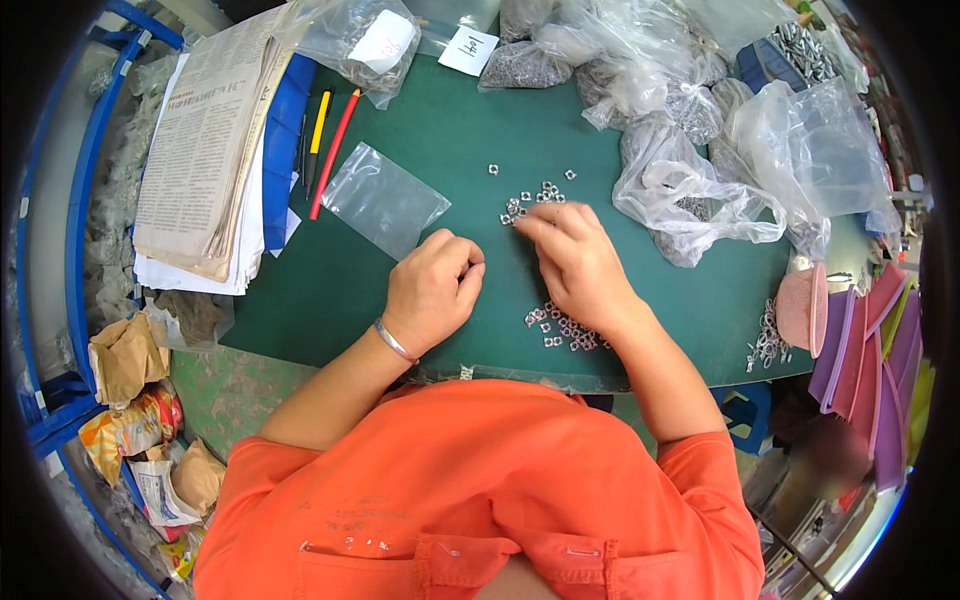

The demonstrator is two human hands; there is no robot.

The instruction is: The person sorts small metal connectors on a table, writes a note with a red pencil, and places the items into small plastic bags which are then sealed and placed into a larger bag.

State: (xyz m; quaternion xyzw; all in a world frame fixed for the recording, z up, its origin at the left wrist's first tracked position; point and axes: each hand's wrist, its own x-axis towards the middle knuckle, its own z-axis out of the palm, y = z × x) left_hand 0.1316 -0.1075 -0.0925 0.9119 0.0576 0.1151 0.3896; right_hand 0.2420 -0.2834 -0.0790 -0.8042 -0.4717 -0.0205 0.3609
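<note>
Head view: right hand (578, 262) lay flat on the green table (420, 150), fingertips drawn together on the far cluster of small metal nuts (530, 198) — whether any was pinched, could not tell. Left hand (432, 290) was curled into a loose fist beside it; contents hidden. A second heap of nuts (565, 330) sat by the right wrist, near the table's front edge. Clear zip bag (383, 198) lay flat, apparently unfilled — sorting judged early. Open room remained between bag and hands; plastic sacks (700, 190) crowded the right.
</note>
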